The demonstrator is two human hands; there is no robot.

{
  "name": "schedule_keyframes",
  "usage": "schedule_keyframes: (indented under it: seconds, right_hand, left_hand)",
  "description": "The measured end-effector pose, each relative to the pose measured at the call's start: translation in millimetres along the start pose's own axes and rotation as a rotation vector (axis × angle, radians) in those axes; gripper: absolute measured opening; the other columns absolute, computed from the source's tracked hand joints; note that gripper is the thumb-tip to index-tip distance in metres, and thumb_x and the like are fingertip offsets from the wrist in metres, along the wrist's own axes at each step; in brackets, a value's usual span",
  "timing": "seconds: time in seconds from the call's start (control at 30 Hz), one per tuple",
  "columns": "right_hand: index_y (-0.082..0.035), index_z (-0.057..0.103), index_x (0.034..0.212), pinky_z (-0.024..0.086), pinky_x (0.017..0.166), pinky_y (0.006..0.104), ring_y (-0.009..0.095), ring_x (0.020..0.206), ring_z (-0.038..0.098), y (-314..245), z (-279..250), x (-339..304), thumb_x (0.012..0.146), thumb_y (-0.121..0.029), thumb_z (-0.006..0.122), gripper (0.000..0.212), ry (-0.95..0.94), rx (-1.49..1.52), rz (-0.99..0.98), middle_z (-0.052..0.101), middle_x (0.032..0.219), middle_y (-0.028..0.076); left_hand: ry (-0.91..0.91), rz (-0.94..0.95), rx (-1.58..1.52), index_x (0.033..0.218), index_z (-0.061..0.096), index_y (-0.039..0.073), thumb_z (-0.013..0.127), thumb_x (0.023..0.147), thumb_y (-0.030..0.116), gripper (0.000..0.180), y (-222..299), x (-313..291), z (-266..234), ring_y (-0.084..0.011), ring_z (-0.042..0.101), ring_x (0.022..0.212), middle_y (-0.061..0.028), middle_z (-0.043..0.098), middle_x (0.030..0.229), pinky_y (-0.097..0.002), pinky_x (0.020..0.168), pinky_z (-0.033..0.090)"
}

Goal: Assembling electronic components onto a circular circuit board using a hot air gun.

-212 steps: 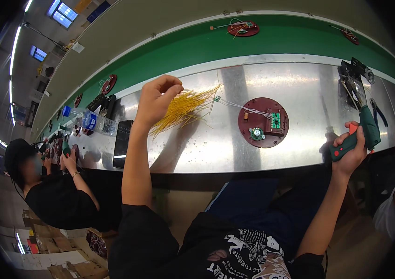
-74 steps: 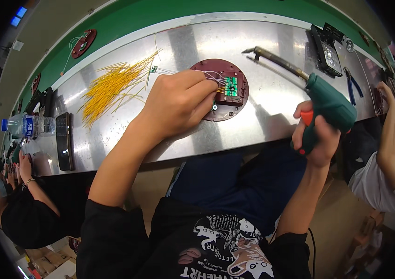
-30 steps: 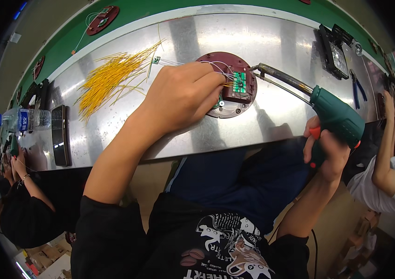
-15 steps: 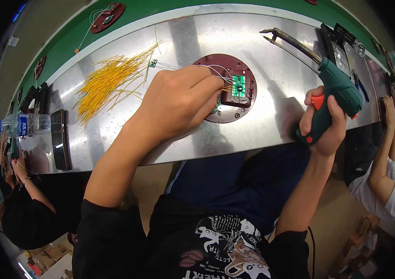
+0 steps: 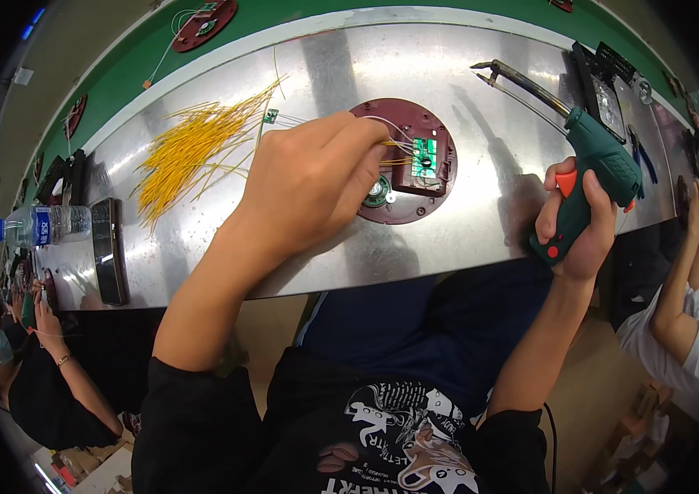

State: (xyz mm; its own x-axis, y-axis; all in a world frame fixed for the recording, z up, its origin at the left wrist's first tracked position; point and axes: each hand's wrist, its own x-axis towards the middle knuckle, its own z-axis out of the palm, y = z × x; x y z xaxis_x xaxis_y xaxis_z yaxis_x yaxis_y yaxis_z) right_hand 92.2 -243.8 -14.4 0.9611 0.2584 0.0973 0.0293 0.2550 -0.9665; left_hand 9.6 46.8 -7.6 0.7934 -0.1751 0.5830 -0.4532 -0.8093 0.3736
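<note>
Steel-topped bench (image 5: 481, 222) w/ a green strip behind it fills the view; person sits at it, co-workers on both sides. On the left part of the top: a loose heap of yellow wires (image 5: 193, 148), a dark phone (image 5: 108, 262) lying flat near the front edge, a clear water bottle (image 5: 41, 226) on its side just beyond the phone.

Mid-bench sits the maroon round base (image 5: 403, 165), flat on the steel, w/ a small green circuit board (image 5: 424, 155) seated in its centre and a little round part just left of the board.

Left hand (image 5: 308, 185) lies over the base's left half, fingers curled together, thumb and forefinger tips pinching thin wire leads right at the board's left edge. Right hand (image 5: 576, 226) is off to the right, near the bench's front edge, well apart from the base, fingers wrapped tight round the grip of a green soldering gun (image 5: 592, 165); forefinger rests by the orange trigger. Its long metal tip points up-left, away from the board, in the air over bare steel.

Risks, as I judge: fingertips sit v. close to the joint, so a burn is likely if the tip comes in on that side. Leads are fine; a slack pinch could let them slip off the pads. Loose yellow strands nearby could snag a sleeve.
</note>
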Motion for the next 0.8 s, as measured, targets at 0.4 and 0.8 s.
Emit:
schedule_keyframes:
  seconds: [0.4,0.8]
  right_hand:
    - [0.009,0.054,0.105,0.040,0.034,0.0246,0.013,0.040,0.050,-2,-1,2,0.102,-0.026,0.046,0.036,-0.003,-0.006,0.001,0.058,0.088,0.019]
    - [0.011,0.049,0.125,0.043,0.036,0.0253,0.016,0.042,0.054,-10,-3,-34,0.096,-0.023,0.055,0.045,-0.074,-0.112,-0.108,0.059,0.092,0.023]
  left_hand:
    - [-0.153,-0.090,-0.038,0.086,0.068,0.006,0.068,0.084,0.014,0.008,1,1,-5,-0.0291,0.064,0.067,-0.0077,0.063,0.078,-0.0391,0.057,0.051]
    - [-0.136,-0.066,-0.017,0.093,0.064,0.005,0.066,0.088,0.012,0.009,8,0,-6,-0.0306,0.065,0.069,-0.0098,0.064,0.082,-0.0390,0.058,0.050]
